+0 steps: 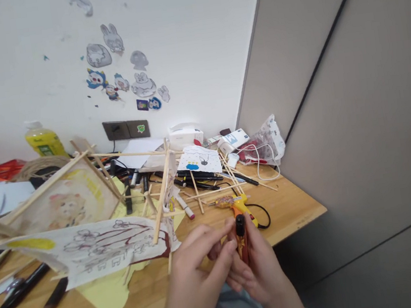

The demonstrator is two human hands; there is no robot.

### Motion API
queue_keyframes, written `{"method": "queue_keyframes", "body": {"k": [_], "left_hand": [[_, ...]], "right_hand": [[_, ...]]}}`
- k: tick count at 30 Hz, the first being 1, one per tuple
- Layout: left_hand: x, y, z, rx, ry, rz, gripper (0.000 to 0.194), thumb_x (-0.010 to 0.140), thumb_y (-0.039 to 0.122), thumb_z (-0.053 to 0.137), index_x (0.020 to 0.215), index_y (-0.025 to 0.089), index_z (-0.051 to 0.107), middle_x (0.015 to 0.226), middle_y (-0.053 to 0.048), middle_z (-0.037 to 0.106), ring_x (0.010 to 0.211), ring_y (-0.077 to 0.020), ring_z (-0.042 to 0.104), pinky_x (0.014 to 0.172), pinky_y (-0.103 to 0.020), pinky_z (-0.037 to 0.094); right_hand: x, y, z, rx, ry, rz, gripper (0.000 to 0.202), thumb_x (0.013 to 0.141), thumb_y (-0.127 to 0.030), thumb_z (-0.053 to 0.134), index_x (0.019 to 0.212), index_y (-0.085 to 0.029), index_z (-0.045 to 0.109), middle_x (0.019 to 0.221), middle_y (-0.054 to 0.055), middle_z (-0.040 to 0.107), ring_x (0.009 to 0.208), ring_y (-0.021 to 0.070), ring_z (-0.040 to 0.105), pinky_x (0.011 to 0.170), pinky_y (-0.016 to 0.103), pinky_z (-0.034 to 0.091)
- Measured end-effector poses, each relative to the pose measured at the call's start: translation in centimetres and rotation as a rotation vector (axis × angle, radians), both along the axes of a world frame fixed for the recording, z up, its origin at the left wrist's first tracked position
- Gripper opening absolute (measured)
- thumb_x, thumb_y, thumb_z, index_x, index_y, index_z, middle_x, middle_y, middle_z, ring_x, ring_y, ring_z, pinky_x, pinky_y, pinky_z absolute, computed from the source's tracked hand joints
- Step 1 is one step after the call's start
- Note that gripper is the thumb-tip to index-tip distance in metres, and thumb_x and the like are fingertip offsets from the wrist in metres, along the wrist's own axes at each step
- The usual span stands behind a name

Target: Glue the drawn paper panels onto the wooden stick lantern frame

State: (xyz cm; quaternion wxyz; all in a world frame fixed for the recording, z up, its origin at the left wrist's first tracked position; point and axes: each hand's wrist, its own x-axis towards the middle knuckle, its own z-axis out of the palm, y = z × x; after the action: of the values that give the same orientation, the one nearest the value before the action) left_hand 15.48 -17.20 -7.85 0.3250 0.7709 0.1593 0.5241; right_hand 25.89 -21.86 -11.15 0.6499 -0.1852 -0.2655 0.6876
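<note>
My right hand (261,263) is wrapped round a slim orange-brown object with a black end (240,225), held upright over the desk's front edge; its exact kind I cannot make out. The bent fingers of my left hand (205,261) close in on it from the left, index finger and thumb against its side. Just behind the hands lies a yellow hot glue gun (241,205) with a black cord. To the left stands a lantern-like frame of wooden sticks (163,190) with drawn paper panels (115,245).
Pens and loose sticks (214,192) lie behind the glue gun. A small drawing (198,160), a white box (185,135) and a plastic bag (265,140) sit near the wall. Yellow paper (111,300) lies under the frame. A bottle (45,140) stands back left.
</note>
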Motion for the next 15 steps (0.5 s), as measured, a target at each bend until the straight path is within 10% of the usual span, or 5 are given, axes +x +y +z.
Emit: {"method": "queue_keyframes", "body": {"k": [10, 15], "left_hand": [[-0.4, -0.9, 0.5, 0.032, -0.037, -0.001, 0.012, 0.077, 0.011, 0.063, 0.082, 0.020, 0.068, 0.064, 0.003, 0.059, 0.058, -0.0062, 0.058, 0.054, -0.012, 0.048], [-1.0, -1.2, -0.8, 0.046, 0.007, -0.028, 0.021, 0.081, 0.011, 0.058, 0.100, 0.020, 0.063, 0.075, -0.001, 0.061, 0.066, -0.0104, 0.062, 0.060, -0.020, 0.052]], "right_hand": [[-0.5, -0.2, 0.8, 0.036, 0.150, 0.127, 0.043, 0.079, -0.054, 0.064, 0.057, -0.020, 0.047, 0.028, -0.012, 0.039, 0.019, 0.0024, 0.016, 0.026, 0.012, 0.027], [-1.2, -0.3, 0.6, -0.085, 0.083, -0.037, 0.048, 0.074, -0.063, 0.063, 0.059, -0.021, 0.047, 0.032, -0.011, 0.038, 0.025, 0.0022, 0.020, 0.030, 0.013, 0.028]]}}
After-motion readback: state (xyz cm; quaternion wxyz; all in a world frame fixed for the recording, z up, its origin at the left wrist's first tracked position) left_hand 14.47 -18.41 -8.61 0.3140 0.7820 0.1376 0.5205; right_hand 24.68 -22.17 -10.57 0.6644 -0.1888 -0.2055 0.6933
